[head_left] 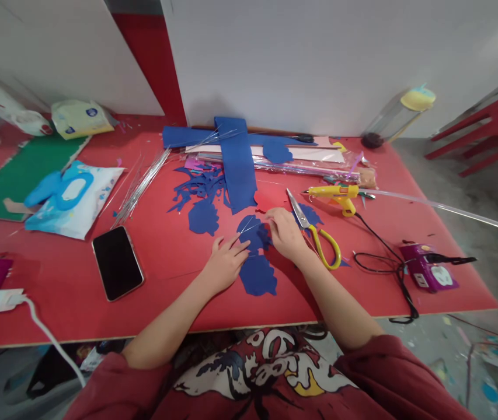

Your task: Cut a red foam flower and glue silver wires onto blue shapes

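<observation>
My left hand (227,261) rests low over the table, its fingertips closed on a thin silvery wire (247,227). Under the wire lies a scalloped blue foam cutout (254,232). My right hand (284,233) is at the cutout's right side, fingers curled together; what they pinch is hidden, though the wire's far end comes near them. Just below sits another blue cutout (257,275), and a third (204,217) lies up to the left. Scissors with yellow handles (324,245) lie right of my right hand. A red piece (270,201) shows beyond its fingers.
Blue scraps (200,185), a long blue strip (237,169) and a bundle of wires (146,185) lie farther back. At right are a yellow glue gun (340,195) with its cord and a purple power box (428,268). A phone (118,263) and wipes pack (76,201) are left.
</observation>
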Demonstrator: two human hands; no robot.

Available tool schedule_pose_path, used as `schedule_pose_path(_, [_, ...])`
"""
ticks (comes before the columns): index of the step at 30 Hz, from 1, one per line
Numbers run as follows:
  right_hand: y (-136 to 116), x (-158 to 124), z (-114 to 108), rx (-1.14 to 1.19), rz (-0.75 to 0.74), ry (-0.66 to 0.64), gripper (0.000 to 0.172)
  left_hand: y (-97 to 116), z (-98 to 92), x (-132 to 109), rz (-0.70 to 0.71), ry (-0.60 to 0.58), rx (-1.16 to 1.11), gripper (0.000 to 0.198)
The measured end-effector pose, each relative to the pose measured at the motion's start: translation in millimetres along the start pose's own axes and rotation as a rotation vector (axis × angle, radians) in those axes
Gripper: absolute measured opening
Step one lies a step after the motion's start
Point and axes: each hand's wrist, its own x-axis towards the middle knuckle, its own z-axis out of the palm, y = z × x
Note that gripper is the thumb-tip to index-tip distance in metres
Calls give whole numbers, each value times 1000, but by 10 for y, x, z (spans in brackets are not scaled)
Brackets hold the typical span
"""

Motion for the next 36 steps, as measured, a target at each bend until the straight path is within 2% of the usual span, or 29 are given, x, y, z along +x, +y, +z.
schedule_pose_path(3, [-23,-152,2,0,37,21,26,4,-2,1,1,2,3,27])
schedule_pose_path(7, [-77,-275,95,10,8,-70,25,8,-8,1,2,13,5,28])
schedule_pose_path(13, [-181,-276,197,-29,-26,-182,28,9,-2,1,4,20,20,30])
schedule_pose_path(24, [-210,-269,181,-131,-49,-284,31,20,-4,9,4,35,19,27])
schedule_pose_path(30, [-217,-272,173,-84,-65,-215,29,14,9,2,3,27,18,28])
schedule_pose_path(36, [-257,-284,123,-2,-292,-151,19,-8,23,-12,32,72,36,27])
